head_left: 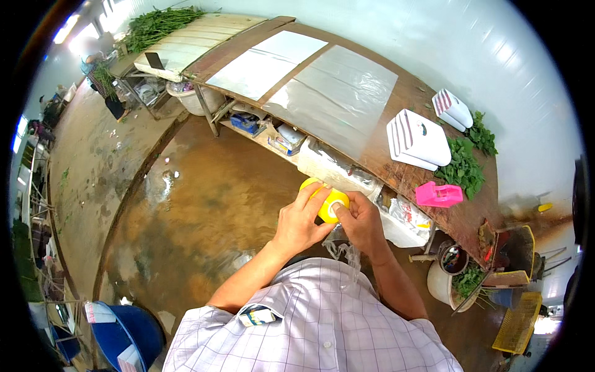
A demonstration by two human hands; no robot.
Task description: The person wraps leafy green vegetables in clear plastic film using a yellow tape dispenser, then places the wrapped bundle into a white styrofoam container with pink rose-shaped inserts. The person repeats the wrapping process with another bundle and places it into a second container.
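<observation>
In front of my chest I hold a yellow roll (334, 206) with a pale core, which looks like a roll of tape. My left hand (302, 220) wraps its fingers over the roll's left side and top. On the other side, my right hand (361, 222) grips it, with the thumb pressed at the pale centre. Crumpled clear plastic film (343, 249) dangles below my hands. A pink tape dispenser (439, 194) sits on the brown table (396, 162), right of my hands.
Clear plastic sheets (338, 93) lie across the table. Two white stacks (419, 139) with striped edges stand near green leafy bunches (462, 166). Beneath are white bins (401, 226). A blue tub (137, 328) is at lower left, and another person (102, 77) stands far left.
</observation>
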